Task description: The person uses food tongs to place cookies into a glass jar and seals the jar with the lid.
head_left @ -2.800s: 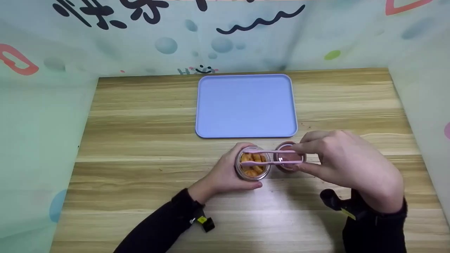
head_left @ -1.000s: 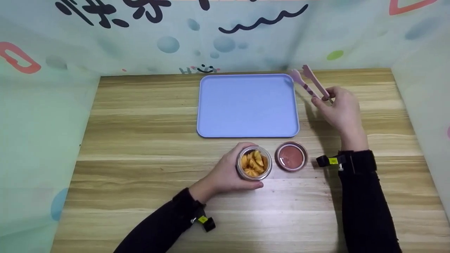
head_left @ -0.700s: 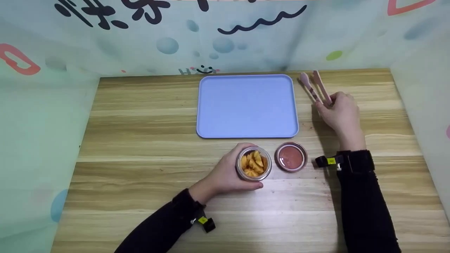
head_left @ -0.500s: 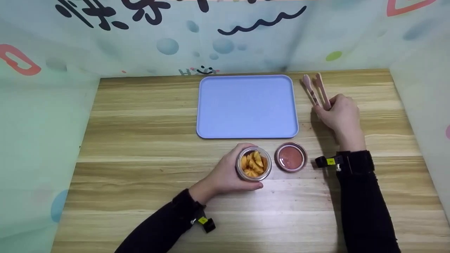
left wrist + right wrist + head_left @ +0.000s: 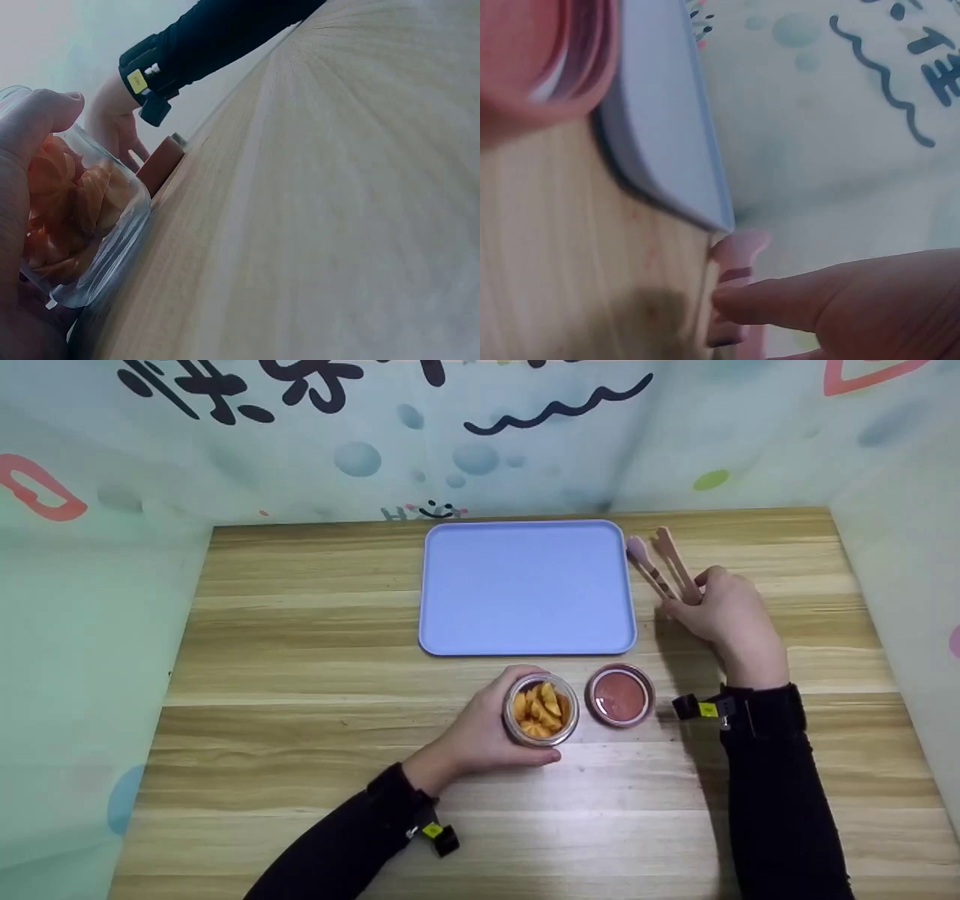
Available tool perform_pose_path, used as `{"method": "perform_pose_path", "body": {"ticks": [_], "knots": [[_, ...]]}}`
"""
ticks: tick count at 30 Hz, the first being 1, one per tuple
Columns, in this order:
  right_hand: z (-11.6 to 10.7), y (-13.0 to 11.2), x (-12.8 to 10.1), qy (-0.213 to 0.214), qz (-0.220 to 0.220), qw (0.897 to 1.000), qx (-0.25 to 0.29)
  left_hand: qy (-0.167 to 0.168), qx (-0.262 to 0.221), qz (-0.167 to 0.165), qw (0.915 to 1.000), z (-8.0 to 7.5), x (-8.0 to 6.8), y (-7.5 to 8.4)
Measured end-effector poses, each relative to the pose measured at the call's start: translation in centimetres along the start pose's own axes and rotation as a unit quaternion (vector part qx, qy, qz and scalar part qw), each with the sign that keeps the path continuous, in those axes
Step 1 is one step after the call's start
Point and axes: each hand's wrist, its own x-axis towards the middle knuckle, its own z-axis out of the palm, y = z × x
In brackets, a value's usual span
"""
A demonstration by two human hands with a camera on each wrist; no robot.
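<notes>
My left hand grips an open glass jar from its left side. Ridged orange-yellow snack pieces fill it, and in the left wrist view they show through the clear wall. At the right of the tray, my right hand pinches pink tongs near their joined end. The tongs' arms are spread, with nothing between them, and their tips point to the back wall, one close to the tray's right edge. In the right wrist view the thumb lies against the tongs.
A light blue tray lies at the back middle of the wooden table. Between the jar and my right forearm, a round reddish lid rests with its inside up. A printed cloth wall stands behind the table.
The tongs have gone from over the jar to the right of the tray. In the last half second they shift slightly left and nearer to me. The left hand and jar stay put.
</notes>
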Motion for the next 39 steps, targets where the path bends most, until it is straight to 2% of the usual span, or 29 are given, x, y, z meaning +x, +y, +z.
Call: {"method": "perform_pose_path", "body": {"ticks": [5, 8, 11, 14, 17, 19, 21, 24, 31, 36, 39], "knots": [[-1.5, -1.9, -1.2, -0.021, -0.015, 1.000, -0.003, 0.002, 0.005, 0.001, 1.0000, -0.2, -0.1, 0.5], [-2.0, -3.4, -2.3, -0.029, -0.035, 0.999, 0.002, 0.005, 0.014, -0.001, 0.9999, -0.1, -0.1, -0.3], [-1.6, -4.8, -3.7, -0.037, -0.087, 0.996, 0.004, 0.008, 0.023, -0.001, 0.9997, 0.0, 0.0, -1.4], [-0.6, -5.6, -5.2, -0.074, -0.158, 0.985, -0.003, 0.006, 0.023, 0.001, 0.9997, 0.2, 0.0, -2.2], [0.6, -6.1, -6.8, -0.113, -0.221, 0.968, -0.041, 0.003, 0.020, 0.001, 0.9998, 0.2, -0.1, -2.4], [1.4, -6.3, -7.8, -0.122, -0.244, 0.959, -0.081, 0.004, 0.022, 0.000, 0.9998, 0.2, -0.1, -2.4], [2.1, -6.5, -8.7, -0.124, -0.247, 0.954, -0.112, 0.005, 0.024, -0.001, 0.9997, 0.1, -0.1, -2.4], [3.1, -6.6, -9.4, -0.121, -0.228, 0.956, -0.138, 0.008, 0.026, 0.002, 0.9996, 0.2, -0.1, -2.3], [4.7, -6.4, -9.7, -0.110, -0.198, 0.962, -0.151, 0.009, 0.026, 0.007, 0.9996, 0.3, 0.0, -2.4], [4.4, -6.8, -9.7, -0.106, -0.185, 0.965, -0.152, 0.012, 0.041, 0.004, 0.9991, 0.4, 0.1, -2.3], [3.3, -7.2, -9.6, -0.085, -0.183, 0.970, -0.136, 0.009, 0.044, 0.007, 0.9990, 0.4, 0.2, -2.3]]}}
